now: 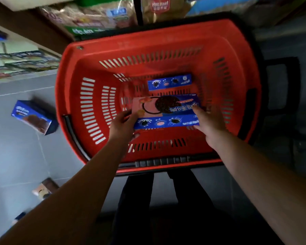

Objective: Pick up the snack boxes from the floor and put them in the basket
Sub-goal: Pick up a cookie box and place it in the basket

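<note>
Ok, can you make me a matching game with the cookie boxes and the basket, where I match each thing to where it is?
Things:
1. pink and blue cookie box
2. small blue box
3. dark blue box
4. red basket

Places:
A. lying on the grey floor, left of the basket
B. held by both hands over the basket
C. already inside the basket
D. in front of the snack shelves

Pairs: 1-B, 2-C, 3-A, 4-D

Two boxes [166, 110] in basket [69, 71] (another box [32, 117] left, on floor [16, 156])
</note>
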Tool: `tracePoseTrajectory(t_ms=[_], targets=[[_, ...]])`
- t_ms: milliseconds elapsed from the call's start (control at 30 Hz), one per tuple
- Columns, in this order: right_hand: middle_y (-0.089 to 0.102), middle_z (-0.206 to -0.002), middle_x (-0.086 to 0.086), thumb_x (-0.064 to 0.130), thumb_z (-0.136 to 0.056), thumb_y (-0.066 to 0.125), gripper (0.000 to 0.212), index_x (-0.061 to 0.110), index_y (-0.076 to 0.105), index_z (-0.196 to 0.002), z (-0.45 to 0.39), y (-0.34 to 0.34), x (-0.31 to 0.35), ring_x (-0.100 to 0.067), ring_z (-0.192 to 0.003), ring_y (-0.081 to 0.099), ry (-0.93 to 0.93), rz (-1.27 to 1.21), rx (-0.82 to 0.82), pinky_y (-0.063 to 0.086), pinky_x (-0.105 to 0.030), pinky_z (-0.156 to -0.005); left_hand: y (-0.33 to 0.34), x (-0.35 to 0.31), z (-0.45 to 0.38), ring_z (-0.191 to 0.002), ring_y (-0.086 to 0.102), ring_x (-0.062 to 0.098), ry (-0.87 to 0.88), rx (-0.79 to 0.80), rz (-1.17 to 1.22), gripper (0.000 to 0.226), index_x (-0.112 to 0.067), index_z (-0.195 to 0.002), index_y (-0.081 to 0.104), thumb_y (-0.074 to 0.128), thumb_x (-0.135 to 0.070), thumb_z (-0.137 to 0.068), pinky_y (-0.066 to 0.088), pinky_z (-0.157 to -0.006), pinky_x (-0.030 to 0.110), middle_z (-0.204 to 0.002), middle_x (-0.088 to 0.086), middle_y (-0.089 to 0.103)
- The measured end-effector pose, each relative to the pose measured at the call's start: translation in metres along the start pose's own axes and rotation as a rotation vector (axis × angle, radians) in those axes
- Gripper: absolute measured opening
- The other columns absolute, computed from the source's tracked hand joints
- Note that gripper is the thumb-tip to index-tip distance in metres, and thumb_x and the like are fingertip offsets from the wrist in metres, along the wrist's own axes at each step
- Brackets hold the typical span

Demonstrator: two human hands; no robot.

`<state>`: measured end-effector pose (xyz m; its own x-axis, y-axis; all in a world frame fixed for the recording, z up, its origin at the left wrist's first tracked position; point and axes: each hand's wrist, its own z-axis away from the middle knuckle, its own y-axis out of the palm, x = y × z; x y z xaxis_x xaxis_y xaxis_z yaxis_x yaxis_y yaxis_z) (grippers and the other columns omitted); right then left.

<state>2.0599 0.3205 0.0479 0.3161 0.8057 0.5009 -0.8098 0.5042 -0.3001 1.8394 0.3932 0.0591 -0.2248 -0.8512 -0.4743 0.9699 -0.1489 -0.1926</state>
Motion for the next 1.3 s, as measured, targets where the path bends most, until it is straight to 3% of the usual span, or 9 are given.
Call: tracePoseTrajectory(t_ms=[133, 400, 533, 700, 867, 967, 1033, 1167, 1300], targets=[[0.066, -0.103, 0.009, 0.041, -0.087, 0.066, 0.025, 0.032, 0.058, -0.109, -0.080, 0.026, -0.026, -0.014, -0.095, 0.065, 0.013, 0.022, -0.039, 0.055, -0.049, -0.090, 0.030, 0.027, -0.082, -0.084, 0.074, 0.017, -0.024, 0.027, -0.025, 0.022, -0.025, -0.110, 0.063, 0.065, -0.036, -0.091, 0.058, -0.069, 0.036, -0.100, 0.001, 0.072], [0.065, -0.096, 0.008, 0.017, -0.085, 0.063, 0.026, 0.030, 0.060, -0.106, -0.187, 0.065, -0.065, -0.011, -0.088, 0.063, 0.038, 0.072, -0.011, 0.047, -0.029, -0.071, 0.068, 0.069, -0.199, -0.091, 0.070, 0.018, -0.031, 0.098, -0.027, 0.014, -0.023, -0.104, 0.067, 0.065, -0.023, -0.090, 0.054, -0.074, 0.034, -0.097, 0.000, 0.074], [0.063, -0.101, 0.006, 0.027, -0.079, 0.065, 0.030, 0.028, 0.059, -0.109, -0.225, 0.072, -0.069, -0.014, -0.090, 0.060, 0.069, 0.120, -0.003, 0.049, -0.035, -0.084, 0.084, 0.077, -0.240, -0.085, 0.070, 0.018, -0.004, 0.127, -0.057, 0.026, -0.019, -0.111, 0.068, 0.071, -0.022, -0.085, 0.052, -0.064, 0.031, -0.101, 0.004, 0.074], [0.056, -0.084, 0.008, 0.024, -0.091, 0.058, 0.006, 0.025, 0.056, -0.086, -0.255, 0.073, -0.071, -0.008, -0.075, 0.052, 0.155, 0.106, 0.008, 0.047, -0.031, -0.080, 0.104, 0.086, -0.265, -0.072, 0.064, 0.014, -0.016, 0.159, -0.004, 0.025, -0.017, -0.112, 0.065, 0.064, -0.012, -0.088, 0.049, -0.056, 0.027, -0.093, 0.003, 0.071], [0.062, -0.084, 0.007, 0.018, -0.089, 0.059, 0.006, 0.024, 0.059, -0.091, -0.263, 0.073, -0.073, -0.004, -0.070, 0.057, 0.132, 0.059, 0.026, 0.043, -0.019, -0.057, 0.112, 0.083, -0.267, -0.085, 0.058, 0.019, -0.007, 0.213, 0.077, 0.025, -0.023, -0.105, 0.062, 0.059, -0.005, -0.088, 0.047, -0.068, 0.031, -0.099, 0.007, 0.064], [0.068, -0.093, 0.006, 0.024, -0.077, 0.066, 0.041, 0.019, 0.061, -0.118, -0.255, 0.070, -0.073, -0.005, -0.074, 0.063, 0.092, 0.048, 0.046, 0.045, -0.020, -0.058, 0.109, 0.079, -0.257, -0.079, 0.057, 0.016, -0.019, 0.227, 0.106, 0.027, -0.026, -0.102, 0.062, 0.058, -0.004, -0.087, 0.045, -0.067, 0.031, -0.094, 0.004, 0.063], [0.070, -0.099, 0.006, 0.029, -0.067, 0.067, 0.057, 0.026, 0.057, -0.123, -0.243, 0.064, -0.070, -0.008, -0.081, 0.068, 0.062, 0.072, 0.035, 0.047, -0.023, -0.061, 0.104, 0.073, -0.242, -0.071, 0.058, 0.012, -0.043, 0.185, 0.132, 0.025, -0.026, -0.097, 0.061, 0.059, -0.003, -0.087, 0.046, -0.063, 0.028, -0.085, 0.000, 0.062], [0.072, -0.100, 0.006, 0.033, -0.060, 0.068, 0.046, 0.027, 0.061, -0.106, -0.183, 0.052, -0.054, -0.014, -0.089, 0.068, 0.001, 0.178, 0.064, 0.047, -0.029, -0.068, 0.085, 0.059, -0.187, -0.066, 0.059, 0.012, -0.030, 0.156, 0.146, 0.020, -0.022, -0.091, 0.064, 0.059, -0.003, -0.088, 0.046, -0.062, 0.028, -0.079, -0.001, 0.064], [0.058, -0.104, 0.009, 0.024, -0.081, 0.069, 0.039, 0.019, 0.057, -0.117, -0.087, 0.042, -0.020, -0.010, -0.093, 0.057, -0.098, 0.392, 0.114, 0.044, -0.027, -0.078, 0.047, 0.033, -0.106, -0.077, 0.065, 0.016, 0.036, 0.103, -0.005, 0.025, -0.026, -0.097, 0.068, 0.073, -0.028, -0.073, 0.049, -0.072, 0.035, -0.082, -0.006, 0.071]])
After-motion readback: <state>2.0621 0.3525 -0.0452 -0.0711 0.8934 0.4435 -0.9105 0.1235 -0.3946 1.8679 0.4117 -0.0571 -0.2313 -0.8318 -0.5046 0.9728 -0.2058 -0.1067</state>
